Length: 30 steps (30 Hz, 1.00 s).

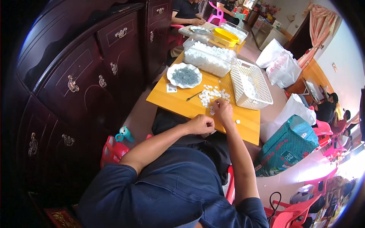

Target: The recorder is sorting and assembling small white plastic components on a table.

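My left hand point(201, 124) rests closed at the near edge of the orange table point(178, 102); whether it holds a small piece I cannot tell. My right hand point(222, 110) lies on the table with fingers curled over a scatter of small white parts point(210, 94). A thin dark tool point(194, 96) lies just left of that scatter. One loose white part point(238, 121) sits to the right of my right hand.
A white plate of small grey parts point(184, 75) stands at the table's left. A white mesh basket point(249, 86) is at the right, a clear bin of white pieces point(210, 56) beyond. Dark wooden cabinet point(87, 76) on the left; other people sit farther back.
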Each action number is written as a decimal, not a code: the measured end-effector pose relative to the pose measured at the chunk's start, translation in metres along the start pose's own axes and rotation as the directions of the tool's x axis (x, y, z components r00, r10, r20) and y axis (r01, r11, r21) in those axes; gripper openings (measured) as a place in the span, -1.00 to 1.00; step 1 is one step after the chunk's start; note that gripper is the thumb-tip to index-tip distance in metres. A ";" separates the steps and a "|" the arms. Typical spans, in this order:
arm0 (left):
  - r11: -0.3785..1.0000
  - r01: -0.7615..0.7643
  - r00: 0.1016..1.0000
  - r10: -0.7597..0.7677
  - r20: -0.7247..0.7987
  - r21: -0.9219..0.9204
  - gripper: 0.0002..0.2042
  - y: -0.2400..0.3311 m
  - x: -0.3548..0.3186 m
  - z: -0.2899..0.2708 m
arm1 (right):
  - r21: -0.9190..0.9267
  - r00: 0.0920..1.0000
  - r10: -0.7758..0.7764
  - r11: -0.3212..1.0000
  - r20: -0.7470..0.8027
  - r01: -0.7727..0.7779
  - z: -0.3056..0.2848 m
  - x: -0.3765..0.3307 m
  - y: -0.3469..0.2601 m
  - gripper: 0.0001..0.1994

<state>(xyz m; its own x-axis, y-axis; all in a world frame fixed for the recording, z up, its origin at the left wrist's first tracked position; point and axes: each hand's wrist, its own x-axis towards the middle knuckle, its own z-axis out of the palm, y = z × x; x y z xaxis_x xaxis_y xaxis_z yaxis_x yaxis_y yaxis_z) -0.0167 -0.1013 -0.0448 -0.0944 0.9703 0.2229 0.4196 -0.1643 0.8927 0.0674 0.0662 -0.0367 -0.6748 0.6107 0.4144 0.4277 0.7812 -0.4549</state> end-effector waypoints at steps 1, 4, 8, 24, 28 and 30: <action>1.000 -0.004 1.000 0.004 0.004 0.004 -0.85 -0.001 -0.001 0.000 | 0.002 1.000 -0.002 1.000 0.008 0.002 -0.002 -0.001 -0.002 -0.79; 1.000 -0.015 1.000 0.015 0.002 0.012 -0.83 -0.001 0.000 -0.001 | 0.078 1.000 -0.014 0.997 -0.013 0.015 -0.010 -0.007 -0.005 -0.83; 1.000 0.003 1.000 -0.003 0.004 -0.004 -0.83 -0.001 0.001 -0.001 | 0.028 0.996 -0.080 0.996 -0.027 0.080 -0.007 -0.009 -0.002 -0.84; 1.000 -0.010 1.000 0.010 0.024 0.001 -0.84 -0.001 0.002 -0.002 | 0.140 0.998 -0.065 0.988 0.015 0.063 -0.022 -0.022 0.011 -0.83; 1.000 -0.022 1.000 0.022 0.018 0.002 -0.85 -0.002 0.001 -0.001 | 0.150 1.000 -0.018 0.988 -0.019 0.020 -0.031 -0.029 0.018 -0.83; 1.000 -0.027 0.999 0.027 0.020 -0.001 -0.85 -0.004 0.001 -0.001 | 0.144 1.000 -0.012 0.989 -0.010 0.013 -0.028 -0.032 0.018 -0.83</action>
<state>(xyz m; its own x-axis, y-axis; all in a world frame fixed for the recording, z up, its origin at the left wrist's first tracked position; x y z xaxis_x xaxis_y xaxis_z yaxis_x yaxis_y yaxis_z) -0.0192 -0.0994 -0.0481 -0.0648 0.9688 0.2391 0.4213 -0.1906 0.8867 0.1135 0.0641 -0.0361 -0.6737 0.6026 0.4278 0.3276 0.7624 -0.5580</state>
